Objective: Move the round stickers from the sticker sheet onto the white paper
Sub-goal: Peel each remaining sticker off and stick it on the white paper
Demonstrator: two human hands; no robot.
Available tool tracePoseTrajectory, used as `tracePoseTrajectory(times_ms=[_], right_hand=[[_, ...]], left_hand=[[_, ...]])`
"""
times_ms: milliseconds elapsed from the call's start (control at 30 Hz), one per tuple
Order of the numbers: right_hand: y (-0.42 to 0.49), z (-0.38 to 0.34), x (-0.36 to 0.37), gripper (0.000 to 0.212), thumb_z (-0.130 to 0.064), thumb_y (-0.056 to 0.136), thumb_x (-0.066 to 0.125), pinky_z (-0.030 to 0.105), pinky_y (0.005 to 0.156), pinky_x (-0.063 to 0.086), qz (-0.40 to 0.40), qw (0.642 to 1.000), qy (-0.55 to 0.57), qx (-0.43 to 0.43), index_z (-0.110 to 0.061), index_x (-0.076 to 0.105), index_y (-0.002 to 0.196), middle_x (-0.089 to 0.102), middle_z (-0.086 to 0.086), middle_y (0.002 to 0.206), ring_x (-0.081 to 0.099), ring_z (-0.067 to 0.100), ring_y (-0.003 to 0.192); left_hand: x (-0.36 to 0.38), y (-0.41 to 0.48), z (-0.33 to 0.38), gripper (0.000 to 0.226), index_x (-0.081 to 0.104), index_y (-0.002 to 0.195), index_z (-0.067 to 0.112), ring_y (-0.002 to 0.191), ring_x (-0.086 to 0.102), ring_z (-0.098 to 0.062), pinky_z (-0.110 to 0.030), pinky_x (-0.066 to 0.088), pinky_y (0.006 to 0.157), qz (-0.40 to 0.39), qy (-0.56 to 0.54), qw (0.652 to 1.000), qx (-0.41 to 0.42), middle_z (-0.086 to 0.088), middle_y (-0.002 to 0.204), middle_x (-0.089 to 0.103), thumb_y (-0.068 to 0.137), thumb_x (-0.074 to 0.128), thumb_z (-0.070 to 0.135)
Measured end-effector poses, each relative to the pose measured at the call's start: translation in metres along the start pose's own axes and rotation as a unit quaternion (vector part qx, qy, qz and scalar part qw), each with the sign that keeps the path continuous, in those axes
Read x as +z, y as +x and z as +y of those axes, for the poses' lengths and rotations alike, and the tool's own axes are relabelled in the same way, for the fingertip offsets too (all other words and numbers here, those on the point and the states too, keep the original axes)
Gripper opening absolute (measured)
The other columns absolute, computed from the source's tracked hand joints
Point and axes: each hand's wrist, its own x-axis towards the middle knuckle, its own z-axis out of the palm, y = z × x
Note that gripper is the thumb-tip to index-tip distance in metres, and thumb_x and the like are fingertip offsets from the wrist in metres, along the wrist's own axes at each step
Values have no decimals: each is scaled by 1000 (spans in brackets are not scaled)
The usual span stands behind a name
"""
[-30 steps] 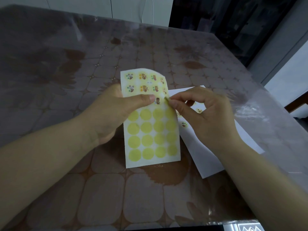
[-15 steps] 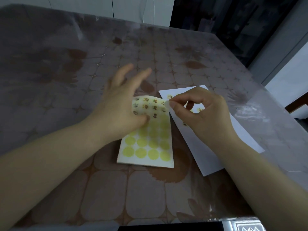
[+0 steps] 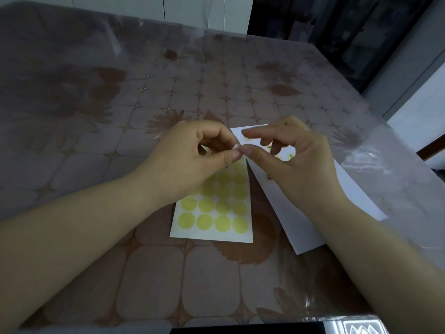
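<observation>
The sticker sheet (image 3: 212, 231) lies flat on the table, with rows of bare yellow circles on its near part; its far part is hidden under my left hand (image 3: 187, 165). My left thumb and forefinger pinch a small pale round sticker (image 3: 237, 146) just above the sheet's far right corner. My right hand (image 3: 301, 162) hovers over the white paper (image 3: 291, 213). Its thumb tip touches the sticker while its forefinger is lifted away. A few small stickers (image 3: 290, 155) sit on the paper, partly covered by my right fingers.
The table (image 3: 154, 280) has a brown flower-patterned cloth under clear plastic. Its right edge (image 3: 375, 131) runs close beyond the paper, and the near edge is at the bottom of the view. A dark cabinet stands beyond the far right corner.
My left hand let go of the sheet, which dropped flat onto the table. That hand then came up to pinch the sticker my right hand had peeled off, and my right forefinger lifted away.
</observation>
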Motion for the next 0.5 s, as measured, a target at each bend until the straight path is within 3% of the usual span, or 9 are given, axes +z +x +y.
tracePoseTrajectory(times_ms=[133, 233, 500], right_hand=[[-1, 1, 0, 15, -26, 77, 72, 9, 63, 39, 32, 997, -39, -60, -30, 69, 91, 52, -7, 80, 48, 0, 69], [-1, 0, 1, 13, -28, 76, 71, 10, 62, 36, 18, 997, -51, -47, -28, 73, 89, 49, -13, 78, 47, 1, 70], [-1, -5, -5, 21, -26, 77, 73, 10, 64, 37, -46, 998, 4, 35, -45, 65, 73, 52, -11, 77, 47, 2, 70]], left_hand=[[0, 0, 1, 4, 72, 80, 18, 68, 63, 1, -14, 48, 65, 3, -7, 1000, 1, 9, 78, 71, 81, 70, 21], [1, -1, 2, 4, 73, 77, 20, 71, 64, 1, -17, 48, 68, 10, 11, 1000, 13, 12, 80, 71, 80, 71, 22], [1, -3, 2, 9, 70, 73, 30, 76, 59, 10, 0, 35, 68, -5, 96, 995, 39, 21, 70, 67, 79, 71, 24]])
